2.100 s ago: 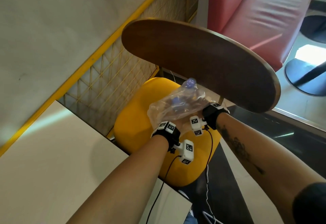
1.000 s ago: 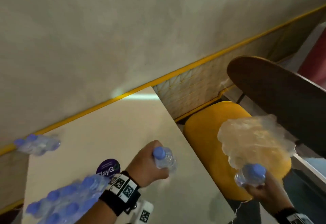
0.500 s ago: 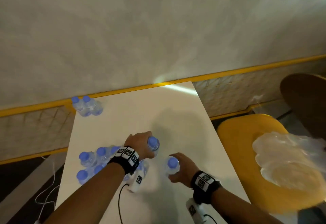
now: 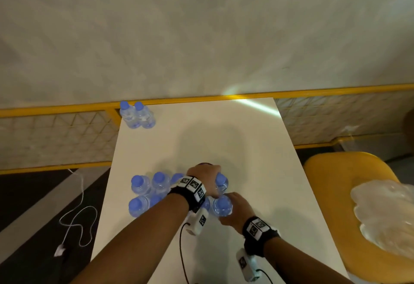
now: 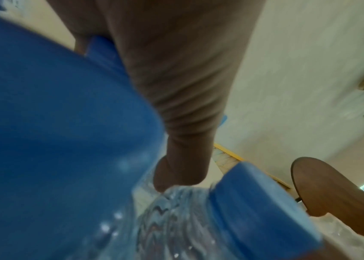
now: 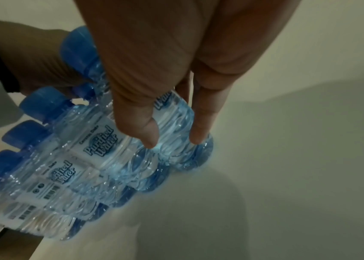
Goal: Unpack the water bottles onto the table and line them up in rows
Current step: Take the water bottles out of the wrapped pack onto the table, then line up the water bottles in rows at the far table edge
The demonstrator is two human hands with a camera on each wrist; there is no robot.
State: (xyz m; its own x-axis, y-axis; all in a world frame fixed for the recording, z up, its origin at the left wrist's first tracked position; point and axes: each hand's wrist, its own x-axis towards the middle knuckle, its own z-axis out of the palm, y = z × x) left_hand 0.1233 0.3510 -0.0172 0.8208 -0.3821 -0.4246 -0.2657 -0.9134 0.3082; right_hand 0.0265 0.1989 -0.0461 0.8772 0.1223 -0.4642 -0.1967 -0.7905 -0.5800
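Small clear water bottles with blue caps stand on the white table (image 4: 224, 140). A cluster of several bottles (image 4: 145, 192) sits left of centre, and two more bottles (image 4: 137, 115) stand at the far left corner. My left hand (image 4: 208, 175) grips one bottle (image 4: 221, 181) at the cluster's right end, back row. My right hand (image 4: 233, 205) grips another bottle (image 4: 222, 205) just in front of it. In the right wrist view, thumb and fingers (image 6: 198, 130) curl round that end bottle (image 6: 174, 121), which stands on the table against its neighbours.
A yellow chair (image 4: 331, 167) stands right of the table with the crumpled clear plastic wrap (image 4: 385, 212) on its seat. A yellow-framed mesh partition (image 4: 67, 136) runs behind the table. A white cable (image 4: 76, 223) lies on the dark floor at the left.
Both hands carried their bottles from the chair to the table, then slid them left against the cluster. The plastic wrap now lies on the chair seat.
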